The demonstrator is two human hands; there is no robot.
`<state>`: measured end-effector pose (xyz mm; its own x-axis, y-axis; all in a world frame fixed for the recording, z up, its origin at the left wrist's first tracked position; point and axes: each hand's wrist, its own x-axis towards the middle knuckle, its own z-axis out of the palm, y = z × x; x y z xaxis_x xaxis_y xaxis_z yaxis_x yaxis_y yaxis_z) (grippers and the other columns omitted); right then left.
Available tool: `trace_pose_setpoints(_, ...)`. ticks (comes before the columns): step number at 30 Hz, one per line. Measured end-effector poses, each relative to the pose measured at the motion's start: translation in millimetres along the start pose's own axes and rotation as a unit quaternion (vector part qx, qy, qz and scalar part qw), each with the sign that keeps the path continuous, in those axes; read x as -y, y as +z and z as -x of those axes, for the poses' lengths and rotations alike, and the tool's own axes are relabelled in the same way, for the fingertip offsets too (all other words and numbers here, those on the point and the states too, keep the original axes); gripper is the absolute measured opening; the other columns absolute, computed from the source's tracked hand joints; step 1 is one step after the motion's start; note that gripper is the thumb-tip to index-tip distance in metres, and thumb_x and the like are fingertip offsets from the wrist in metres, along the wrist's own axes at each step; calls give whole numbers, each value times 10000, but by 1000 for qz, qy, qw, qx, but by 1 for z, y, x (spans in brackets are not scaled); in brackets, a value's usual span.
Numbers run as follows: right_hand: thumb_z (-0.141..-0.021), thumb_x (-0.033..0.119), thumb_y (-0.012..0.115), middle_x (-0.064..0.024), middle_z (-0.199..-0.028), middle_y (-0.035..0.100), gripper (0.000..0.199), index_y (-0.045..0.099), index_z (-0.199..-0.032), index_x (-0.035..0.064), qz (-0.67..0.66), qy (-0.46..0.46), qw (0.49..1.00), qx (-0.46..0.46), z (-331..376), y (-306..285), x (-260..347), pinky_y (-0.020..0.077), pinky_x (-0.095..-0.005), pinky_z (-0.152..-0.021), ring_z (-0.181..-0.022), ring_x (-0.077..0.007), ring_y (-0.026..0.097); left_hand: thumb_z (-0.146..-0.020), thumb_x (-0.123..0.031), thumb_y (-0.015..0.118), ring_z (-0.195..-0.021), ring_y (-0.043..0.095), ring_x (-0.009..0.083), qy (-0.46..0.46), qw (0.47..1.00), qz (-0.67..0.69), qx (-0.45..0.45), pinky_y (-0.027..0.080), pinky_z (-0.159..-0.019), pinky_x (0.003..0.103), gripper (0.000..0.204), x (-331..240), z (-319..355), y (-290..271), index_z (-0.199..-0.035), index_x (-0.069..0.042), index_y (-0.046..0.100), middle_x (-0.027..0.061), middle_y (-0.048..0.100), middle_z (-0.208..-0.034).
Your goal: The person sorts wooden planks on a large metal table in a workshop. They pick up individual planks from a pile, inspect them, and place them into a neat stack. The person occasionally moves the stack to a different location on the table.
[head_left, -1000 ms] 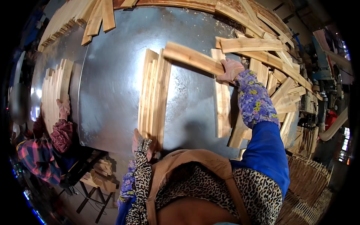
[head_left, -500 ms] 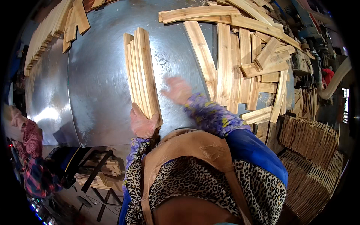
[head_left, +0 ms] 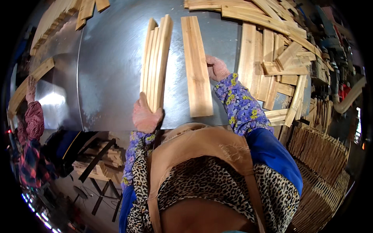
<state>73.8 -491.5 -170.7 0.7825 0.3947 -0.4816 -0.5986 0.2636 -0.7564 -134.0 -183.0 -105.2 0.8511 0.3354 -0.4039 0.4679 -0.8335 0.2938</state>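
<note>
My left hand [head_left: 147,115], in a pinkish glove, is closed round the near end of a bundle of wooden slats [head_left: 154,62]. Several slats stand on edge in it, side by side, with their far ends uneven. To the right, my gloved right hand [head_left: 217,68] grips the right edge of a single wooden board [head_left: 196,66]; its fingertips are hidden by the wood. The board has a darker streak along it and points away from me, apart from the bundle. Both lie over the metal table [head_left: 112,70].
A loose pile of boards [head_left: 268,62] covers the table's right side. Stacked slats [head_left: 54,23] line the far left. At the left edge, a co-worker's hand [head_left: 31,88] holds a curved board [head_left: 40,72]. Bundled wood strips [head_left: 318,143] stand at the lower right.
My right hand has taken hold of a board from the pile's left side and brought it left, near the bundle. My left hand keeps the bundle. The co-worker's curved board has come into view.
</note>
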Motion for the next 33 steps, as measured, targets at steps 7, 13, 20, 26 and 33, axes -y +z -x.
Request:
trace_pose_setpoints(7, -1065, 212, 644, -79, -1016, 730, 540, 601, -1528, -62, 65, 25, 994, -82, -35, 64, -18, 524, -270, -678, -769, -129, 631, -831, -483, 836, -1339, 603, 480, 28, 994, 106, -20, 514, -1150, 530, 1034, 17, -15, 9, -1661, -37, 409, 278, 564, -1521)
trace_pose_setpoints(13, -1039, 330, 703, -233, -1380, 756, 720, 507, -1649, 3, 559, 78, 814, 137, -10, 168, -1, 530, -377, -1157, -1291, -313, 704, -762, -526, 893, -1294, 593, 527, 77, 993, -17, -85, 509, -1112, 593, 1078, -25, -22, 4, -1596, -8, 447, 334, 453, -1559)
trace_pose_setpoints(20, -957, 207, 633, -211, -1555, 646, 734, 488, -1670, 110, 778, -265, 567, -54, -112, 20, 97, 389, -490, -1301, -1509, -378, 554, -780, -345, 884, -1310, 577, 576, 55, 992, -17, -114, 508, -1110, 602, 993, -42, -28, 14, -1627, -86, 435, 363, 395, -1618)
trace_pose_setpoints(26, -1028, 343, 649, -206, -1492, 679, 718, 454, -1692, 151, 881, -15, 472, -38, -168, -32, 212, 502, -488, -1203, -1408, -351, 643, -805, -314, 861, -1135, 614, 518, -18, 996, 47, -74, 552, -927, 612, 838, -35, -40, 1, -1497, -32, 484, 259, 515, -1345)
trace_pose_setpoints(33, -1098, 652, 496, -204, -1328, 727, 757, 624, -1526, 41, 646, 93, 746, 132, -155, 93, 94, 565, -480, -1104, -1235, -361, 698, -740, -481, 930, -1209, 587, 547, 44, 989, 31, -140, 529, -1015, 619, 1017, -17, -56, 18, -1491, 46, 490, 326, 506, -1399)
